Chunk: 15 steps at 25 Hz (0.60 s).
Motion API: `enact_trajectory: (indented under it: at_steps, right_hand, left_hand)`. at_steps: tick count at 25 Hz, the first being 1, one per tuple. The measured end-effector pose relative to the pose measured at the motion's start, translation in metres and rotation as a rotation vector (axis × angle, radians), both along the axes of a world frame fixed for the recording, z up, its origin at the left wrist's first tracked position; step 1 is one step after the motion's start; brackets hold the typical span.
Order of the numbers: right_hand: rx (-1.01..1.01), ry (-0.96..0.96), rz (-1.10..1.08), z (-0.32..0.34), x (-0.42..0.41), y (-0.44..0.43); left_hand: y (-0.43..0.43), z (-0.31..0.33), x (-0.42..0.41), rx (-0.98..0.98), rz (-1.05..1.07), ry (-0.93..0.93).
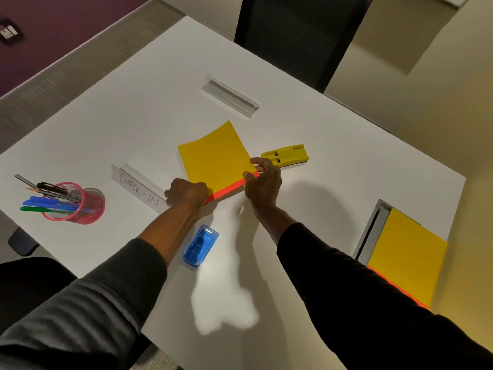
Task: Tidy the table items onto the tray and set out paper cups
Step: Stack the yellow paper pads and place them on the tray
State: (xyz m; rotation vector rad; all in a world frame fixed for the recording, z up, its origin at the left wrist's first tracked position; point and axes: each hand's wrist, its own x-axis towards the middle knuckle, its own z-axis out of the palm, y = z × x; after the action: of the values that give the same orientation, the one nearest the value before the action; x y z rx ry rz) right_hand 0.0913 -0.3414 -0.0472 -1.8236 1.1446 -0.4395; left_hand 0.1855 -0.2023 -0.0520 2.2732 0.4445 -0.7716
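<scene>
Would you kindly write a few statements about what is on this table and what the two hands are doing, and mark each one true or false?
1. Both hands grip the near edge of the yellow paper stack. True: the left hand holds one corner, the right hand the other.
2. The pink mesh pen cup lies tipped on its side. False: it stands upright with pens in it.
3. The blue stapler lies between the forearms. True.
4. The sign holder beside the left hand is blank. False: it reads CHECK-IN.
5. The yellow plastic tool is held in the right hand. False: it lies on the table just beyond that hand.
</scene>
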Motion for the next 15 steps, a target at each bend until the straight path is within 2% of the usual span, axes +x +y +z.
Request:
enact_trajectory:
  at_steps: [6,10,12,15]
  right_hand:
    - [0.088,-0.220,-0.008,0.047,-0.024,-0.002]
    - [0.302,-0.374,-0.105,0.065,-0.072,-0.010]
    - [0.321,-0.387,-0.130,0.069,-0.103,-0.014]
    - [0.298,-0.376,-0.196,0.074,-0.155,-0.020]
  left_hand:
    - [0.012,0.023,-0.025,-0.338,0.230,-0.055]
    - [0.012,0.045,-0.039,-0.563,0.295,-0.089]
    - [0.008,0.055,-0.051,-0.646,0.281,-0.060]
    - [-0.009,0.064,-0.076,-0.673,0.139,-0.097]
